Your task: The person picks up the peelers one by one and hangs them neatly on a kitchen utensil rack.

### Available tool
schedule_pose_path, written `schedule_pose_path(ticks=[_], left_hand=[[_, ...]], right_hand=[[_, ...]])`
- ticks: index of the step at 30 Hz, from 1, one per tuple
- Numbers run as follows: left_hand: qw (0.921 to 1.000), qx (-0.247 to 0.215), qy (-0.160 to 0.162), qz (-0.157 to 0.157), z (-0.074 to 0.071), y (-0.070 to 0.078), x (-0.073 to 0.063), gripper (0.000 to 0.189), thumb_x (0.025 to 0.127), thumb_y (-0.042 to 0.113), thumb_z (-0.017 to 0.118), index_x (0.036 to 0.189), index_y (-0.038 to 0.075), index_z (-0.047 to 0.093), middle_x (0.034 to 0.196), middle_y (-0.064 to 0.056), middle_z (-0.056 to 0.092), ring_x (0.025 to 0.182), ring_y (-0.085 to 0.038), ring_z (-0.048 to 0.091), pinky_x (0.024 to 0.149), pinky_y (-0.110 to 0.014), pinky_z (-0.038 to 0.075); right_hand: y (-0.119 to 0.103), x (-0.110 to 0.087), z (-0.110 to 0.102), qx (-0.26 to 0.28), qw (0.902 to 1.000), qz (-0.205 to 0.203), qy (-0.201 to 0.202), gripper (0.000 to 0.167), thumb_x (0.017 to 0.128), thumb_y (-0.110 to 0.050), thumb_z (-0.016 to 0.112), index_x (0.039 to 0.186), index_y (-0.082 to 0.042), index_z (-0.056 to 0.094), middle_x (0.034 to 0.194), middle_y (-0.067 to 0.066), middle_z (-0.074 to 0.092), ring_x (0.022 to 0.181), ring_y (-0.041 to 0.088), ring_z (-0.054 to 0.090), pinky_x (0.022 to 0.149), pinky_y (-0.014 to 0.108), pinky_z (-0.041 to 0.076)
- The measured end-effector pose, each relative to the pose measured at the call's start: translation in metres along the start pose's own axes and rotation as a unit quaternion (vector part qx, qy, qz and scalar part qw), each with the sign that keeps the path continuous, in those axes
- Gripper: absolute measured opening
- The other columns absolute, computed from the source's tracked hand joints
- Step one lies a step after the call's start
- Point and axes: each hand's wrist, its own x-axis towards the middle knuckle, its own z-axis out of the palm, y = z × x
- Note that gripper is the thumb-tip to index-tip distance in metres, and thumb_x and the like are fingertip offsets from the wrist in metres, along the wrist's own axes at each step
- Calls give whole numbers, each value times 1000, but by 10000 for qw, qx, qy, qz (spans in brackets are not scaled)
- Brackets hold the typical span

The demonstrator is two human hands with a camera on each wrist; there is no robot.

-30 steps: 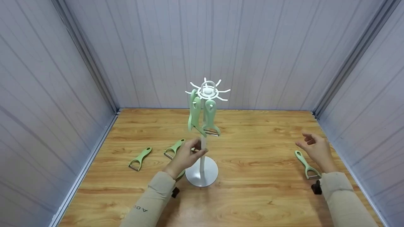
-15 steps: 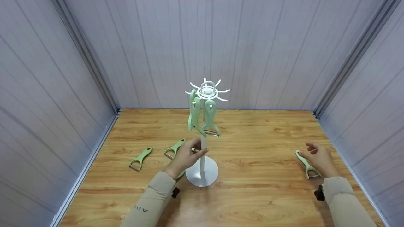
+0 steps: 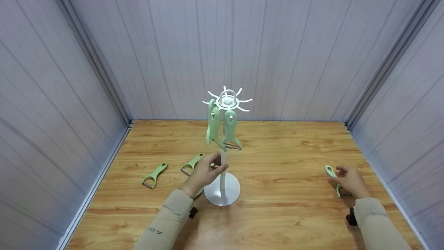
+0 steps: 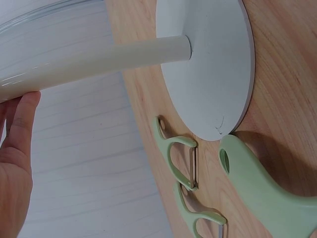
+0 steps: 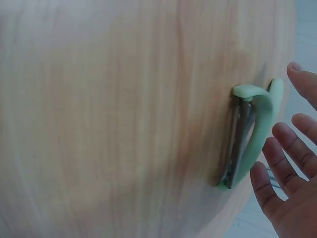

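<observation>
A white hook stand point(image 3: 223, 180) with a ring of hooks at its top stands mid-table. Three green peelers point(image 3: 230, 126) hang from hooks on its near and left side. My left hand point(image 3: 204, 172) grips the pole point(image 4: 114, 58) between thumb and fingers, below the hanging peelers. At the right, my right hand point(image 3: 350, 180) hovers over another green peeler point(image 3: 329, 171), covering part of its handle. In the right wrist view the fingers point(image 5: 285, 158) are spread apart around nothing, beside that peeler's green frame and metal blade point(image 5: 240, 139).
Left of the stand lie a green peeler point(image 3: 155, 175) and a second peeler point(image 3: 191, 162), partly behind my left hand. A third peeler point(image 4: 267, 186) lies beside the round base point(image 4: 213, 74), mostly under my forearm in the head view. Panelled walls point(image 3: 242, 52) enclose the wooden table point(image 3: 277, 208).
My right hand has lowered and come nearer, now overlapping the right peeler. The left hand stays on the pole, and the hanging peelers look the same.
</observation>
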Motion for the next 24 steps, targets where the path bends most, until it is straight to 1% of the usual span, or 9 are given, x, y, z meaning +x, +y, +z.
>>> schedule_pose_path(ticks=[5, 8, 12, 14, 16, 18, 21, 23, 24], left_hand=[[9999, -12, -29, 149, 0, 0, 0, 16, 106, 13, 72, 113, 0, 69, 102, -11, 75, 96, -21, 73, 80, -28, 64], [9999, -26, -41, 165, 0, 0, 0, 16, 106, 14, 72, 114, 0, 69, 103, -11, 75, 97, -22, 74, 81, -28, 64], [9999, -48, -37, 114, 0, 0, 0, 21, 106, 16, 73, 116, -1, 69, 104, -11, 76, 97, -21, 74, 82, -28, 64], [9999, -33, -32, 107, 0, 0, 0, 22, 106, 16, 73, 117, -2, 68, 104, -11, 76, 98, -21, 74, 83, -29, 64], [10000, -21, -20, 86, 0, 0, 0, 20, 105, 15, 73, 117, -1, 68, 104, -12, 76, 98, -22, 74, 83, -30, 65], [10000, -4, -18, 60, 0, 0, 0, 19, 105, 14, 74, 117, 0, 69, 104, -11, 76, 98, -22, 74, 83, -31, 65], [10000, -3, -27, 46, 0, -1, 0, 21, 105, 14, 74, 117, -2, 69, 104, -12, 76, 99, -23, 74, 84, -33, 65], [10000, 10, -29, 56, 0, -1, 0, 22, 105, 15, 74, 117, -2, 68, 104, -12, 76, 99, -24, 75, 84, -33, 65], [10000, 10, -25, 59, 0, -1, 0, 22, 105, 15, 73, 117, -2, 68, 104, -12, 76, 99, -24, 75, 84, -34, 65]], right_hand=[[3, -1, 0, 17, 9994, 192, -272, 82, 100, -29, 82, 154, 18, 41, 140, 41, 56, 124, 51, 61, 98, 58, 57], [3, -2, 0, 65, 9990, 242, -373, 77, 102, -22, 79, 154, 19, 41, 139, 41, 58, 120, 49, 65, 99, 57, 58], [2, -1, 0, 125, 9984, 344, -432, 65, 103, -9, 72, 153, 19, 42, 137, 41, 58, 104, 36, 71, 84, 43, 62], [1, -1, 0, 163, 9980, 426, -428, 61, 102, -5, 67, 153, 19, 43, 135, 39, 58, 94, 26, 68, 74, 35, 59], [1, 0, 2, 301, 9972, 526, -444, 59, 102, -2, 63, 153, 19, 43, 130, 37, 59, 81, 21, 63, 65, 32, 55], [0, 0, 3, 385, 9965, 603, -442, 58, 102, -1, 60, 153, 18, 43, 125, 31, 61, 73, 17, 57, 59, 31, 50], [-1, 1, 4, 439, 9956, 676, -475, 56, 103, -1, 58, 153, 18, 43, 117, 25, 62, 66, 17, 52, 56, 32, 47], [-2, 2, 4, 408, 9953, 721, -493, 55, 103, -2, 58, 153, 18, 43, 116, 24, 63, 68, 18, 52, 57, 34, 46], [-3, 2, 4, 363, 9953, 746, -506, 56, 104, -2, 58, 154, 18, 43, 118, 26, 63, 70, 19, 53, 59, 34, 47]])
